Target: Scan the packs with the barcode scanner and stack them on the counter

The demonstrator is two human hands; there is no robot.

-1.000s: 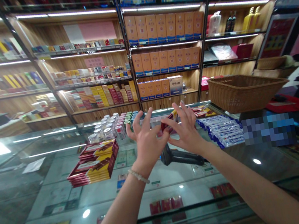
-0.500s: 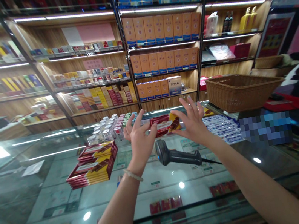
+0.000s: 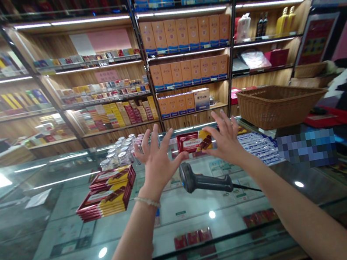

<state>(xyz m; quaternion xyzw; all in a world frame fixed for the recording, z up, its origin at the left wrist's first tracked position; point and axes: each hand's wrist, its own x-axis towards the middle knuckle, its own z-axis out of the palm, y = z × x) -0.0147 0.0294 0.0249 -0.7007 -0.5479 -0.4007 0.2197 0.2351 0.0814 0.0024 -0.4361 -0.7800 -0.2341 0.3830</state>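
Note:
In my right hand (image 3: 227,141) a red-and-yellow chocolate packet (image 3: 192,143) is pinched by its right end, its printed front facing me. My left hand (image 3: 159,161) is open beside the packet, fingers spread, with a gap between its thumb and the packet's left end. Just below the two hands, a black barcode scanner (image 3: 205,182) lies on the glass counter (image 3: 190,227), its cable running off to the right. Left of my left hand sit stacks of matching chocolate packets (image 3: 106,196), lying flat in two groups.
Behind my left hand stand several small lidded jars (image 3: 120,152). Blue-and-white wrapped sticks (image 3: 259,149) lie right of my right hand, and a wicker basket (image 3: 279,105) stands beyond. Shelves with orange boxes (image 3: 190,71) line the back wall.
My left hand has let go of the chocolate packet, moved a little left and spread its fingers. My right hand keeps the packet, which has shifted slightly right.

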